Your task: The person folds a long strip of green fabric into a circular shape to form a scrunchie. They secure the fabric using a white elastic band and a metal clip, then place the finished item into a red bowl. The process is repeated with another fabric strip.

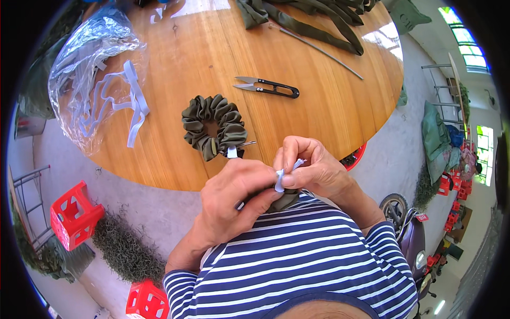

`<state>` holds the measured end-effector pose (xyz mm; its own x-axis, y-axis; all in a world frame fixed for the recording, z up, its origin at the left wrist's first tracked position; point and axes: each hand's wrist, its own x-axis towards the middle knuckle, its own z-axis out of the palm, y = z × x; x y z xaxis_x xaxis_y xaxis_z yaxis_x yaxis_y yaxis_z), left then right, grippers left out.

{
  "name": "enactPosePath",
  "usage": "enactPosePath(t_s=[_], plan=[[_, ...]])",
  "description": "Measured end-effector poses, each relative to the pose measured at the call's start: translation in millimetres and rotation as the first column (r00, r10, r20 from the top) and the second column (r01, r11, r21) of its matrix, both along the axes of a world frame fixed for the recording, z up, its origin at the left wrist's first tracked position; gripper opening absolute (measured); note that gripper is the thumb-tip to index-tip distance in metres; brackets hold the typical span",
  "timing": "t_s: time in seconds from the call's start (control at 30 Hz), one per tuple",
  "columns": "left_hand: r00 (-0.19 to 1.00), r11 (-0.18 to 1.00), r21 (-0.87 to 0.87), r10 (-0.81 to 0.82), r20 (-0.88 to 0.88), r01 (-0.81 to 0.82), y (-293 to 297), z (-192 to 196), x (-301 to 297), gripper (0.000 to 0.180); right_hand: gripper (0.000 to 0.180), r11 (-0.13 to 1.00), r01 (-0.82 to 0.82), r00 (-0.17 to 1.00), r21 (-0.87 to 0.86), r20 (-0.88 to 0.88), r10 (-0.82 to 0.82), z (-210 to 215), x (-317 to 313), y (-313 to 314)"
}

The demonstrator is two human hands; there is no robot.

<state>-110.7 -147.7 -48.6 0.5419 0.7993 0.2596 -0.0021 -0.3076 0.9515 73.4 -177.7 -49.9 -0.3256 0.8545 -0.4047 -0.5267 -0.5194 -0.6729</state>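
Two hands [276, 183] pinch flat white elastic [280, 179].

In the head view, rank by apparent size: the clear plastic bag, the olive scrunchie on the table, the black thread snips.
1. Clear plastic bag, plainly largest.
2. Olive scrunchie.
3. Black thread snips, about as long as the scrunchie is wide but far slimmer.

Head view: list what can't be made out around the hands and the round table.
- White elastic: its ends, covered by the left hand and right hand.
- Olive fabric: mostly hidden under both hands.
- Olive strips: cut off by the top edge.
- Plastic bag: contents blurred by glare.
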Motion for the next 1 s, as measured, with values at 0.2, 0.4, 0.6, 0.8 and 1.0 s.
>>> enactPosePath(t_s=[0.2, 0.4, 0.6, 0.8, 1.0], plan=[[0.996, 0.955, -0.298, -0.026, -0.091, -0.002, -6, 7, 4, 0.033, 0.020, 0.806, -0.116, 0.734, 0.580, 0.597, -0.324, 4, -1, -6], [0.986, 0.820, -0.565, 0.152, 0.067, -0.088, -9, 14, 14, 0.032, 0.016, 0.529, -0.189, 0.443, 0.827, 0.553, -0.706, -5, -8, -4], [0.995, 0.945, -0.316, -0.095, -0.038, 0.078, -1, 13, 2, 0.015, 0.015, 0.376, -0.276, 0.519, 0.884, 0.467, -0.716, -4, -1, -14], [0.966, 0.781, -0.569, -0.196, 0.170, 0.258, -5, 3, 2, 0.011, 0.016, 0.307, -0.412, 0.525, 0.858, 0.499, -0.689, 6, 11, -22], [0.939, 0.648, -0.682, -0.278, 0.204, 0.340, -1, 0, 3, 0.011, 0.018, 0.230, -0.502, 0.514, 0.834, 0.502, -0.696, 0, 16, -31]])
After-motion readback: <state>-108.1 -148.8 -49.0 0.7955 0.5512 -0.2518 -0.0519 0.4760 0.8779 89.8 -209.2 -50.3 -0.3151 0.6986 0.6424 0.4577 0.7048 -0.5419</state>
